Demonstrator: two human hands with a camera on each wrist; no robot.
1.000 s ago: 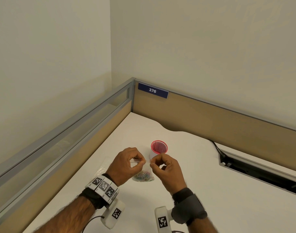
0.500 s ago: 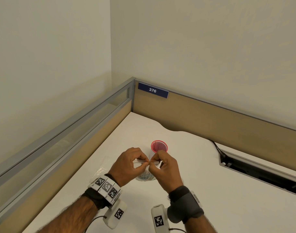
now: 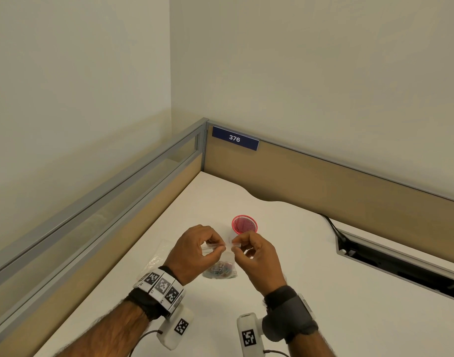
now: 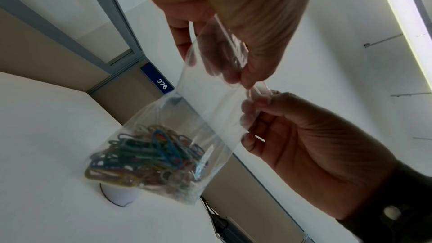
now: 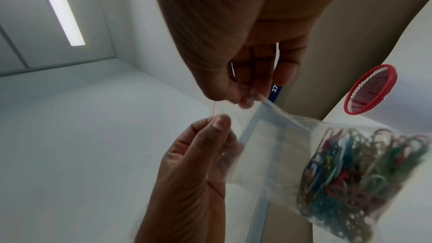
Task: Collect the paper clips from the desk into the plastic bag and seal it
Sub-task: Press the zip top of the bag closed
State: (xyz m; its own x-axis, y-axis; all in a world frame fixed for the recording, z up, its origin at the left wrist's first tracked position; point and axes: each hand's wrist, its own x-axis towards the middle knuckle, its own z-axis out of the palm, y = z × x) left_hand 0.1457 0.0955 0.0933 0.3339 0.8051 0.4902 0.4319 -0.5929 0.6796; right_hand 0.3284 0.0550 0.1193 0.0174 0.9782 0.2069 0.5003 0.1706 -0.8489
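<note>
Black wristbands (image 3: 290,315), checkered marker tags (image 3: 161,286)

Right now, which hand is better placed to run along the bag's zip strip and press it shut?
Right, probably. The right hand pinches the plastic bag by one top corner; the left hand spans the strip, anchoring it.

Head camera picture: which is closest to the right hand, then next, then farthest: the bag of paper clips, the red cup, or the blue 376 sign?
From the right hand:
1. The clear plastic bag of coloured paper clips, pinched by that hand at its top, hanging just left of it.
2. The red mesh cup, just behind the hand on the white desk.
3. The blue 376 sign, far back on the partition corner.
</note>
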